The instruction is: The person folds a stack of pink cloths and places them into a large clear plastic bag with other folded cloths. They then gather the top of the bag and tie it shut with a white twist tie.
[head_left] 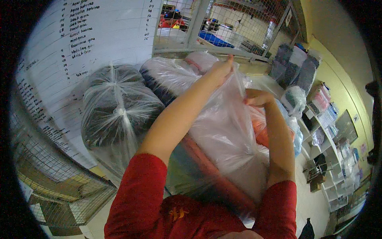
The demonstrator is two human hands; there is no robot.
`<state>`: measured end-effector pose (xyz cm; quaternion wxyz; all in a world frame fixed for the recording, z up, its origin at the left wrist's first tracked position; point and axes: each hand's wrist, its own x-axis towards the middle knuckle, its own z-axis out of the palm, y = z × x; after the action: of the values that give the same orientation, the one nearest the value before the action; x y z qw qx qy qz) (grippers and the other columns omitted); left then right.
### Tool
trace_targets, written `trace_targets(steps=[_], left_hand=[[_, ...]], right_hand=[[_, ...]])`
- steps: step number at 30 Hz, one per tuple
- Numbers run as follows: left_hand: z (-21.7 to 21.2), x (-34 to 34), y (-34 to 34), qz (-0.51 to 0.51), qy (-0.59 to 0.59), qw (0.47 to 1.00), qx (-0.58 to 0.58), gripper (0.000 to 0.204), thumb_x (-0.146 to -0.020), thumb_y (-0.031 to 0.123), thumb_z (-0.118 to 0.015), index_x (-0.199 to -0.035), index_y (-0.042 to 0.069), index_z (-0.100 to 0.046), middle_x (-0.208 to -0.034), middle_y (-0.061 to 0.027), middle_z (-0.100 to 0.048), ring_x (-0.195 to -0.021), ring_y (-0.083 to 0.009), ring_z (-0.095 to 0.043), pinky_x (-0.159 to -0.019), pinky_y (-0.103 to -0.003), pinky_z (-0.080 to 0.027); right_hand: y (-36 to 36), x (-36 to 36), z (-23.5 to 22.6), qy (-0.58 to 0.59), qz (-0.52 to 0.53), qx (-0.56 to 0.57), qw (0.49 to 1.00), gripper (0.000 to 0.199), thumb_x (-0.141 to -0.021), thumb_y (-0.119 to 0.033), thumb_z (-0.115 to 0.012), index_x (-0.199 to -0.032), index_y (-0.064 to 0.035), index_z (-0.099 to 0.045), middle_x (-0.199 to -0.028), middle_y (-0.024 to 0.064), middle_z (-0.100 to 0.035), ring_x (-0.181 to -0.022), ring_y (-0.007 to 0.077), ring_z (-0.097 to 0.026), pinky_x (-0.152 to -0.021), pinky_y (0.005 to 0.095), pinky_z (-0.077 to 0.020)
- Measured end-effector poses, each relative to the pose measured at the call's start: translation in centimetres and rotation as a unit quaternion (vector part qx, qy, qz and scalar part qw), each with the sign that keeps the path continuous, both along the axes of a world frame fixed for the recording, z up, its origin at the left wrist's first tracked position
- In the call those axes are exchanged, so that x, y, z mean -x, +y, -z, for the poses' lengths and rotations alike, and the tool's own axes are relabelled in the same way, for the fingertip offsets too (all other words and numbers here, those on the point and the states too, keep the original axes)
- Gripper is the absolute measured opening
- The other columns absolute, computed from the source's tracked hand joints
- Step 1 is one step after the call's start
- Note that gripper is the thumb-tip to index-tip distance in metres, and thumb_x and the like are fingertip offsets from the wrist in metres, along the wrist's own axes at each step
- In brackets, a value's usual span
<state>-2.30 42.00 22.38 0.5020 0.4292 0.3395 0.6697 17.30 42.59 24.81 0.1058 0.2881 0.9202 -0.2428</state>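
A large clear plastic bag (223, 127) with pale, whitish contents lies in front of me, a gathered knot low on its right side. My left hand (223, 71) is closed on the bag's pulled-up plastic at the far end, thumb pointing up. Close by on the right, my right hand (259, 98) has its fingers bent in against the same plastic, pinching it. An orange-red bag (260, 126) shows beneath my right wrist. To the left stands a knotted clear bag with dark contents (119, 107). Another clear bag with white and dark blue contents (169, 75) lies behind my left forearm.
A large white handwritten chart (107, 36) hangs at the left. Wire mesh (242, 24) rises behind the bags, with a person in red (172, 22) beyond it. On the right are more wrapped bundles (294, 65) and white shelves (330, 171) holding packets. Mesh fencing (59, 167) curves at lower left.
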Motion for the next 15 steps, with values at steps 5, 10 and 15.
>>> trace_targets(steps=[5,10,15], left_hand=[[-1.3,-2.0,-1.2,-0.055,0.362,0.930,0.018,0.082,-0.087,0.072,-0.042,-0.106,-0.006,-0.061,-0.114,-0.0200,-0.062,-0.108,-0.0350,-0.057,-0.091,-0.043,-0.047],[-2.6,-1.6,-2.9,0.022,0.566,0.818,-0.104,0.077,-0.084,0.069,-0.049,-0.120,0.002,-0.059,-0.118,-0.0207,-0.061,-0.109,-0.0333,-0.060,-0.092,-0.041,-0.047],[-2.5,2.5,-9.2,-0.089,0.517,0.827,-0.203,0.081,-0.073,0.059,-0.073,-0.131,0.006,-0.051,-0.120,-0.0199,-0.061,-0.108,-0.0321,-0.060,-0.092,-0.041,-0.048]], right_hand=[[-7.6,6.6,2.5,0.129,0.164,0.020,0.978,0.085,-0.079,-0.055,-0.069,-0.135,0.0033,-0.043,-0.136,0.0177,-0.048,-0.126,0.0291,-0.045,-0.105,0.0399,-0.0363],[-8.0,8.6,9.7,0.496,0.216,-0.062,0.838,0.058,-0.083,-0.045,-0.069,-0.118,0.0000,-0.058,-0.120,0.0188,-0.060,-0.113,0.0306,-0.055,-0.098,0.0417,-0.0417],[-7.4,8.2,13.7,0.453,0.171,-0.255,0.837,0.047,-0.084,-0.036,-0.069,-0.115,-0.0012,-0.060,-0.110,0.0181,-0.064,-0.104,0.0348,-0.059,-0.092,0.0429,-0.0440]])
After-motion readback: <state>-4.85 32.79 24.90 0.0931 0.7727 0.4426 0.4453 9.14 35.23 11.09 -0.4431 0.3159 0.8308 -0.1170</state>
